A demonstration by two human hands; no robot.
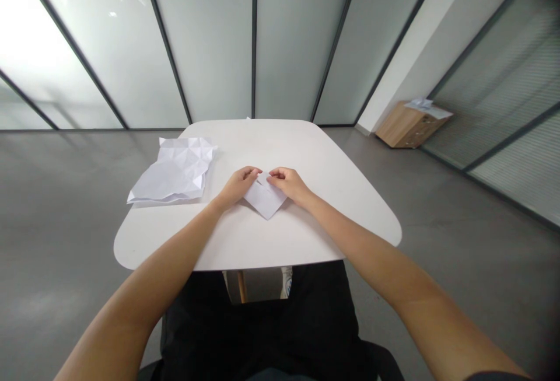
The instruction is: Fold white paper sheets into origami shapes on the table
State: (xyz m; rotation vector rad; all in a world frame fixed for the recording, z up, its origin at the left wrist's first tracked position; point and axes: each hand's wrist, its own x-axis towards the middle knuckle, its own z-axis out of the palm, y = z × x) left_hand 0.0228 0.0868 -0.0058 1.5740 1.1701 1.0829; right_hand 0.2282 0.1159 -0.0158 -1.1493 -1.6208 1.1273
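Observation:
A small folded white paper (pixel 266 199) is held over the middle of the white table (pixel 306 142), one corner pointing toward me. My left hand (pixel 241 184) pinches its upper left edge between thumb and fingers. On the upper right edge, my right hand (pixel 289 184) grips the same paper, fingers curled. Both hands are near each other at the paper's far corner, with a small gap between them. Creased white sheets (pixel 177 172) lie on the table's left side, beyond my left forearm.
A wooden cabinet (pixel 405 126) with papers on top stands on the floor at the right, by the wall. Frosted glass panels (pixel 210 37) rise behind the table. My legs in black are under the table's near edge.

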